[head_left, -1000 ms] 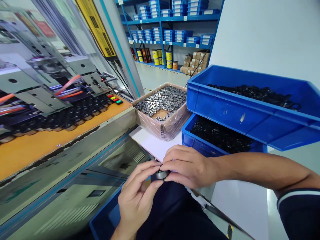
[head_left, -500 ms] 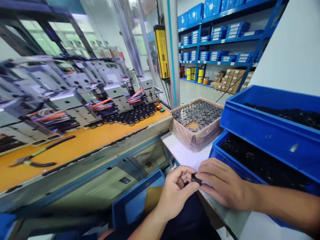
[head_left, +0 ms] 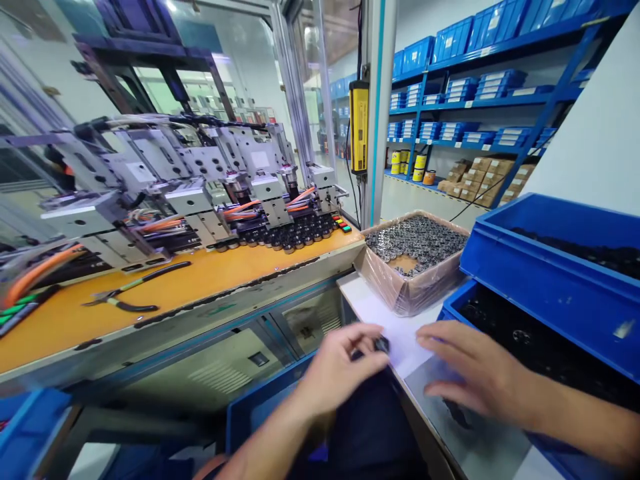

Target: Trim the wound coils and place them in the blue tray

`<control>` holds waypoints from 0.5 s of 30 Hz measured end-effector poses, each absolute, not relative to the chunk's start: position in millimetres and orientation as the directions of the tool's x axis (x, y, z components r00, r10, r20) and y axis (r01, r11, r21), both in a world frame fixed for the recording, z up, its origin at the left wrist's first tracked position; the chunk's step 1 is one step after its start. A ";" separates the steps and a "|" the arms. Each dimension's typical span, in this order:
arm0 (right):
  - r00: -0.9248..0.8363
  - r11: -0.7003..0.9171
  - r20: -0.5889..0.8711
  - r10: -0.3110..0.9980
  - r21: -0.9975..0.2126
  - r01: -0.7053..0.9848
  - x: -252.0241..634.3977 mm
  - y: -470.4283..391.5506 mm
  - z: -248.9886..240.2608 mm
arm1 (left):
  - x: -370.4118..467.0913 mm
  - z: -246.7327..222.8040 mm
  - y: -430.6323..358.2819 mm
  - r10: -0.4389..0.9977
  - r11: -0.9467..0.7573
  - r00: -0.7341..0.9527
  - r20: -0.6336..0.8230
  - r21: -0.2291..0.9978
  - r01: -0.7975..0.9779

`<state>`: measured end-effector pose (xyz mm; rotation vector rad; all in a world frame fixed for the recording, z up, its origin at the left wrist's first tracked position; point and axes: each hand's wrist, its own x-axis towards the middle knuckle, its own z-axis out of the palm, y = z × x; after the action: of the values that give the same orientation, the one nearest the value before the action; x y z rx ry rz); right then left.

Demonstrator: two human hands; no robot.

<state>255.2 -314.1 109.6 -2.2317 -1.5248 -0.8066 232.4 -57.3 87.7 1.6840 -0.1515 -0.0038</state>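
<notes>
A small dark round part (head_left: 382,344) is pinched at the fingertips of my left hand (head_left: 343,367), over the front edge of the white table. My right hand (head_left: 473,373) is apart from it to the right, thumb and fingers spread with nothing between them. Under my right palm a blurred dark object (head_left: 457,413) shows on the grey sheet (head_left: 440,427); its kind I cannot make out. Beyond both hands stands a plastic-lined carton (head_left: 400,297) holding rows of small black and metal parts.
Two stacked blue bins (head_left: 545,287) with black parts rise at the right. On the left, the orange machine bench (head_left: 225,273) carries pliers (head_left: 135,287) and several dark round parts (head_left: 295,237) below the machine heads. Another blue bin (head_left: 235,427) sits low near my left forearm.
My right hand has let go of the small dark part and drawn away to the right, its fingers opening. My left hand keeps the part. The view has turned left.
</notes>
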 end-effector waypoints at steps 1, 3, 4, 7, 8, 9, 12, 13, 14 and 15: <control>0.316 -0.435 0.606 0.730 0.057 0.898 265.5 -328.0 107.8 | 242.6 97.7 -35.7 0.066 -0.345 0.983 0.174 0.928 -0.141; 0.427 -0.555 0.592 0.684 0.042 0.831 288.6 -359.9 101.1 | 266.7 120.3 16.2 0.292 -0.483 0.922 0.255 0.871 -0.088; 0.494 -0.612 0.567 0.659 0.024 0.790 299.9 -375.6 96.4 | 279.4 131.7 43.3 0.386 -0.531 0.877 0.285 0.846 -0.041; 0.723 -0.763 0.367 0.586 -0.052 0.645 324.6 -409.1 80.9 | 313.1 157.6 110.8 0.526 -0.645 0.792 0.309 0.752 0.135; 0.792 -0.802 0.243 0.560 -0.078 0.592 328.6 -413.9 76.5 | 321.9 161.9 125.6 0.548 -0.668 0.779 0.304 0.720 0.189; 0.837 -0.832 0.110 0.536 -0.100 0.546 330.7 -415.8 72.9 | 329.4 163.9 136.2 0.564 -0.686 0.771 0.295 0.688 0.238; 0.853 -0.865 -0.156 0.499 -0.155 0.477 328.5 -411.1 67.4 | 344.1 160.3 150.1 0.587 -0.726 0.760 0.279 0.597 0.341; 0.847 -0.865 -0.183 0.498 -0.172 0.472 326.6 -408.7 66.8 | 346.6 158.0 151.0 0.588 -0.738 0.758 0.282 0.570 0.361; 0.846 -0.866 -0.196 0.496 -0.187 0.464 324.9 -407.0 66.5 | 347.8 156.1 150.9 0.589 -0.750 0.754 0.290 0.543 0.377; 0.847 -0.869 -0.210 0.488 -0.201 0.451 323.6 -406.2 66.1 | 348.2 155.0 149.7 0.589 -0.762 0.751 0.300 0.518 0.390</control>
<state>323.6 -406.2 66.1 -2.8793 -0.7368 0.3856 348.2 149.7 155.0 2.5216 0.7447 0.6342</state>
